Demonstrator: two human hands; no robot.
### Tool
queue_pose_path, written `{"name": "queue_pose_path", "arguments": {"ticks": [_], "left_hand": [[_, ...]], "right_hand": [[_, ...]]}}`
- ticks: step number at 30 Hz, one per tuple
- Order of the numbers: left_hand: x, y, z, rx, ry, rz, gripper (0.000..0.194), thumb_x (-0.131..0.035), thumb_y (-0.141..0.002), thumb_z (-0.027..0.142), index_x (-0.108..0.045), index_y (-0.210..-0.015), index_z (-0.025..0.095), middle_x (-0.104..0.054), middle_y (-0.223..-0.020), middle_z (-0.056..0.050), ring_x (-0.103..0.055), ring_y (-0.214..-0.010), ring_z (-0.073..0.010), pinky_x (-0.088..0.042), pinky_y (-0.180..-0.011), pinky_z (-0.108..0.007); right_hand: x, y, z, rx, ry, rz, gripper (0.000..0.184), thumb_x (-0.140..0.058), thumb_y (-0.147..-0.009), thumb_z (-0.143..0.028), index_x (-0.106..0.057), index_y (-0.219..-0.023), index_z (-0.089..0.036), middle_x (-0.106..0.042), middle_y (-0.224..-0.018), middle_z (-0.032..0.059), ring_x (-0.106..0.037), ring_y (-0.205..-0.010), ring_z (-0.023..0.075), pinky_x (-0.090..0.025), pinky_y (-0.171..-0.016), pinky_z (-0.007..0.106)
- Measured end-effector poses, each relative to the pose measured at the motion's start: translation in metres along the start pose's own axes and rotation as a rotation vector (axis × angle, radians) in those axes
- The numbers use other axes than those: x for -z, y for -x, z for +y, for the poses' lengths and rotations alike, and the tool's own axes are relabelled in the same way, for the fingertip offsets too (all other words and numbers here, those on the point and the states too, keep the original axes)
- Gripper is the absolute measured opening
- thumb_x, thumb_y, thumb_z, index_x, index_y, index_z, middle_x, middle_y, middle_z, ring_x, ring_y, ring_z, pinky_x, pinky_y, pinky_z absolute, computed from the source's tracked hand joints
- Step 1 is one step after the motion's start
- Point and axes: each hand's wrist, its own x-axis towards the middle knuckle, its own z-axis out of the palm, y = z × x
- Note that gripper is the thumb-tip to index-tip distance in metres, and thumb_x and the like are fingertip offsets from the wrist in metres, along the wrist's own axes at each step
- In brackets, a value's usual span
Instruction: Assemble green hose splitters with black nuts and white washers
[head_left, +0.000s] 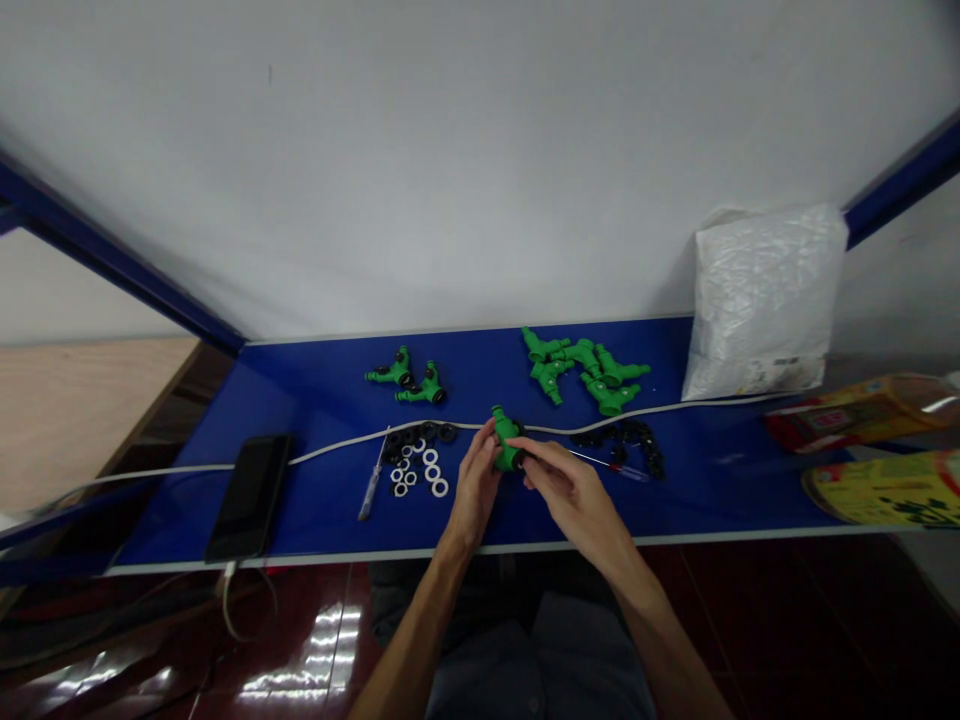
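A green plastic Y-shaped hose connector is held up over the front middle of the blue shelf. My left hand grips it from the left side. My right hand closes on its lower right, where a dark part shows; the fingertips partly hide it. Left of my hands lie white rings and black rings, with a clear-handled screwdriver beside them. To the right lie small black parts and a second screwdriver, its shaft pointing toward my right hand.
Two green connectors with black parts lie at the back left, several plain green connectors at the back right. A white cable crosses the shelf. A phone, a white plastic package and yellow packets flank the work area.
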Motion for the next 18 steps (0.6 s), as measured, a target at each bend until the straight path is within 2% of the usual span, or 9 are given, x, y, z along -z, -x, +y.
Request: {"name": "queue_pose_path", "arguments": {"ticks": [2, 4, 7, 11, 18], "left_hand": [[0.001, 0.0, -0.001, 0.044, -0.011, -0.026, 0.052, -0.073, -0.087, 0.056, -0.073, -0.122, 0.017, -0.075, -0.112, -0.011, -0.067, -0.11, -0.0262, -0.05, -0.096, -0.035], [0.003, 0.0, -0.002, 0.071, -0.027, -0.04, 0.052, -0.071, -0.088, 0.059, -0.075, -0.114, 0.014, -0.075, -0.107, -0.011, -0.069, -0.106, -0.0274, -0.051, -0.094, -0.037], [0.006, -0.002, -0.004, 0.073, -0.034, -0.012, 0.05, -0.071, -0.087, 0.06, -0.077, -0.106, 0.014, -0.076, -0.102, -0.009, -0.069, -0.102, -0.0249, -0.052, -0.09, -0.033], [0.006, -0.003, -0.006, 0.076, -0.05, 0.007, 0.051, -0.071, -0.086, 0.061, -0.077, -0.105, 0.014, -0.075, -0.096, -0.008, -0.07, -0.093, -0.0231, -0.052, -0.077, -0.029], [0.003, 0.001, -0.003, 0.074, -0.091, 0.025, 0.053, -0.073, -0.085, 0.061, -0.075, -0.104, 0.012, -0.074, -0.095, -0.009, -0.069, -0.088, -0.0235, -0.05, -0.063, -0.026]], "right_hand": [[-0.002, 0.002, -0.003, 0.042, 0.083, -0.068, 0.026, -0.064, -0.095, -0.036, -0.078, -0.116, -0.029, -0.071, -0.109, 0.0055, -0.068, -0.091, 0.0193, -0.056, -0.084, 0.033], [-0.006, 0.003, -0.006, 0.071, 0.143, -0.099, 0.028, -0.063, -0.096, -0.034, -0.076, -0.119, -0.029, -0.072, -0.109, 0.0053, -0.068, -0.092, 0.0193, -0.055, -0.084, 0.033], [-0.014, 0.003, -0.008, 0.039, 0.137, -0.074, 0.027, -0.066, -0.093, -0.035, -0.073, -0.118, -0.027, -0.073, -0.103, 0.0041, -0.068, -0.085, 0.0184, -0.056, -0.081, 0.033], [-0.016, 0.002, -0.007, -0.003, 0.123, -0.048, 0.021, -0.068, -0.092, -0.038, -0.068, -0.109, -0.025, -0.07, -0.085, 0.0003, -0.068, -0.072, 0.0168, -0.056, -0.073, 0.031], [-0.012, 0.001, -0.002, -0.028, 0.077, -0.073, 0.019, -0.07, -0.09, -0.041, -0.063, -0.096, -0.024, -0.069, -0.079, -0.0011, -0.068, -0.068, 0.0167, -0.056, -0.068, 0.031]]}}
